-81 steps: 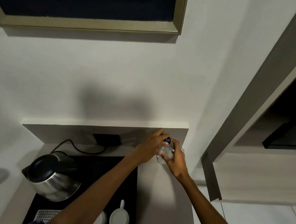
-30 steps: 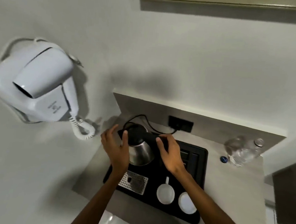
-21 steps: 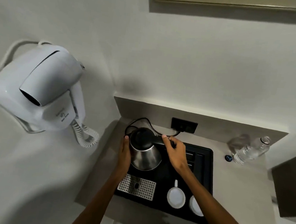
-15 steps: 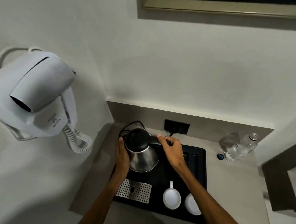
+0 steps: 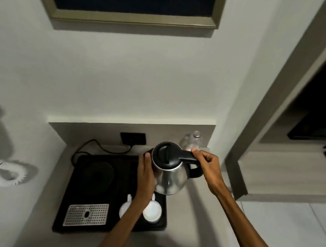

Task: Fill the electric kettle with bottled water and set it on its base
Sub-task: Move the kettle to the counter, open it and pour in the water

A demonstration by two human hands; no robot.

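Note:
The steel electric kettle (image 5: 169, 178) with a black lid and handle is lifted off its round black base (image 5: 97, 173) and hangs over the right edge of the black tray (image 5: 115, 227). My right hand (image 5: 207, 166) grips the kettle's black handle. My left hand (image 5: 145, 174) is pressed flat against the kettle's left side. The clear water bottle (image 5: 193, 140), uncapped, stands at the back right of the counter, partly hidden behind the kettle.
Two white cups (image 5: 152, 210) sit on the tray's front right under my left forearm. A perforated metal drip plate (image 5: 86, 214) lies front left. A black cord (image 5: 95, 144) runs to a wall socket (image 5: 133, 138). A coiled white cord (image 5: 6, 173) hangs at left.
The kettle has been lifted off its base and carried to the right, toward the bottle. Both hands moved with it, and the bare base now shows on the tray.

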